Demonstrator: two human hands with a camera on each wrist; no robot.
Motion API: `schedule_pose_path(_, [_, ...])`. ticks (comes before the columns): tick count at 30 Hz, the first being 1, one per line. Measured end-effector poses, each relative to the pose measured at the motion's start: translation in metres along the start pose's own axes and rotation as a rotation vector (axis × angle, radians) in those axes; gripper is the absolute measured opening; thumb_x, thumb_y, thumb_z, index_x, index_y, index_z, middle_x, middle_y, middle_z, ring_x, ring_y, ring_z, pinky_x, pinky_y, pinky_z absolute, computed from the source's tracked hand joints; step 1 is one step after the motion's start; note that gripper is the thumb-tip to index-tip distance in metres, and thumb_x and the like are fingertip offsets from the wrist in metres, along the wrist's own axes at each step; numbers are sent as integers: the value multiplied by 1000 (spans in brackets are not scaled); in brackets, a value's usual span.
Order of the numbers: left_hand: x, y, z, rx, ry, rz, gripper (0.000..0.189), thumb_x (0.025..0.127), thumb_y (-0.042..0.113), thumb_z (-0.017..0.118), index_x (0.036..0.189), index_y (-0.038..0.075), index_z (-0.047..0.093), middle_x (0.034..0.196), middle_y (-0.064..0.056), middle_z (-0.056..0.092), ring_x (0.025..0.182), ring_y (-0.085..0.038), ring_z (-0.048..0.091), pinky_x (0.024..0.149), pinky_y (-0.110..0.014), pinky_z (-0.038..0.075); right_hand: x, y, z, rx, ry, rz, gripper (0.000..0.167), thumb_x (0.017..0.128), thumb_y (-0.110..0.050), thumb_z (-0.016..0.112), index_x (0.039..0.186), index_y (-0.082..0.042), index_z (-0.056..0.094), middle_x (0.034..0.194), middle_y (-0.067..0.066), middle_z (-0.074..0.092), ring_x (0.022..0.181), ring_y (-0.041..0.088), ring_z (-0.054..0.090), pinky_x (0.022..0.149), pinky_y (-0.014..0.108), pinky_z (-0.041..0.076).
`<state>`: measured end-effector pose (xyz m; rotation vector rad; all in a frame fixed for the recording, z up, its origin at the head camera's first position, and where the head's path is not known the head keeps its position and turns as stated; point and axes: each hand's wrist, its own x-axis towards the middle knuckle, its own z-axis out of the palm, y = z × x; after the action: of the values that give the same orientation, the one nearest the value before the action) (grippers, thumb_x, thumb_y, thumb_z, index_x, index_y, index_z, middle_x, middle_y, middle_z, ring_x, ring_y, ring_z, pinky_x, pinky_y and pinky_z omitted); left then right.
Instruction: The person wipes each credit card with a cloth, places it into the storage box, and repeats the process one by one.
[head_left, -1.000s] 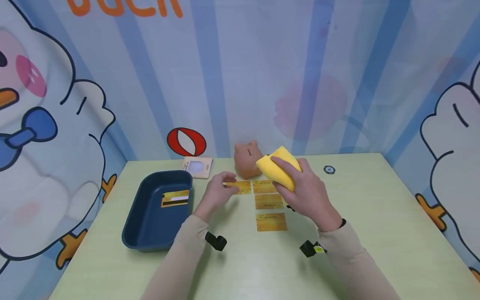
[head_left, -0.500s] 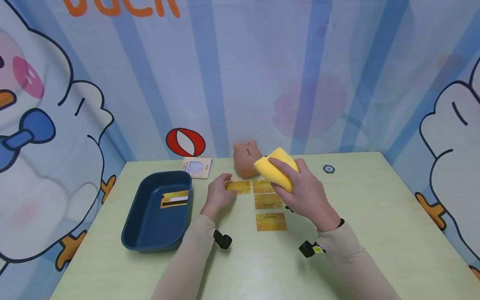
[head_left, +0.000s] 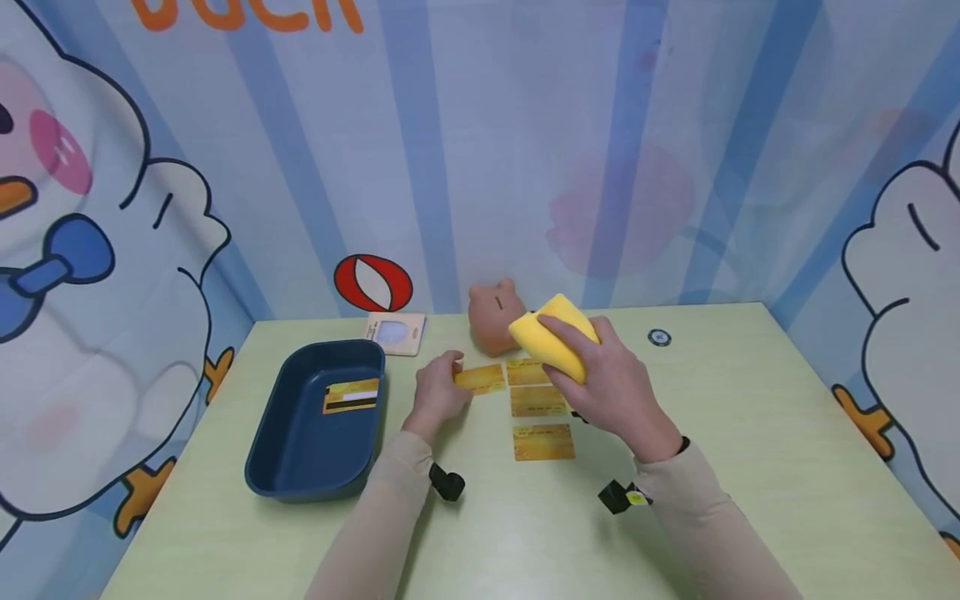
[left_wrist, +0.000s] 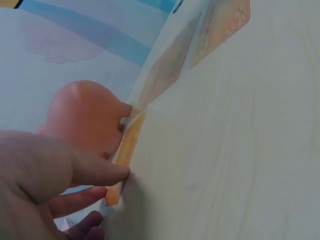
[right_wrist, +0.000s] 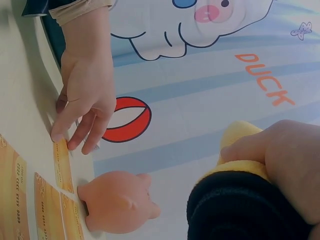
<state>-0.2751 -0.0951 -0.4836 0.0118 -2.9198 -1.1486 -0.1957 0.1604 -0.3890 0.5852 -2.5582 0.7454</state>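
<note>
My left hand (head_left: 438, 392) pinches the left end of a gold bank card (head_left: 482, 380) on the table. In the left wrist view the thumb lies on the near edge of this card (left_wrist: 131, 140), with a finger behind it. It sits at a slight angle to the other gold cards (head_left: 538, 401), which lie flat to its right and nearer me. My right hand (head_left: 618, 387) holds a folded yellow cloth (head_left: 551, 342) above the table, overlapping the top right card. In the right wrist view a dark rounded shape covers part of the cloth (right_wrist: 242, 135).
Left of my left hand stands a dark blue tray (head_left: 262, 433) with a gold card (head_left: 351, 396) inside, stripe side up. At the back are a pink piggy bank (head_left: 495, 321) and a pale card-like packet (head_left: 397, 333). A small round token (head_left: 659, 337) lies far right.
My left hand has come a little to the right and closed on the gold card's left end. That card has turned slightly out of line. The right hand and cloth have barely moved.
</note>
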Motion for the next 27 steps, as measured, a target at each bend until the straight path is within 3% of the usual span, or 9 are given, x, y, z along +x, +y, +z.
schedule_pose_path(6, [-9, 0, -4, 75, -27, -15, 62, 84, 9, 85, 142, 6, 61, 125, -16, 68, 114, -40, 57, 102, -52, 48, 1, -1, 0, 2, -12, 8, 62, 94, -26, 78, 152, -28, 56, 123, 21, 55, 74, 23, 53, 53, 34, 48])
schedule_pose_path(16, [-13, 0, 0, 213, -6, 2, 53, 89, 19, 85, 136, 3, 65, 125, -21, 63, 106, -39, 59, 93, -50, 51, 0, 2, 2, -12, -10, 9, 63, 94, -27, 78, 153, -29, 55, 123, 22, 54, 72, 23, 53, 52, 34, 48])
schedule_pose_path(27, [-23, 3, 0, 176, 54, -67, 51, 89, 19, 84, 136, 8, 67, 125, -21, 59, 105, -37, 54, 88, -47, 49, 0, 2, 2, -7, -10, 4, 63, 94, -27, 79, 152, -28, 55, 121, 22, 54, 72, 22, 52, 52, 33, 47])
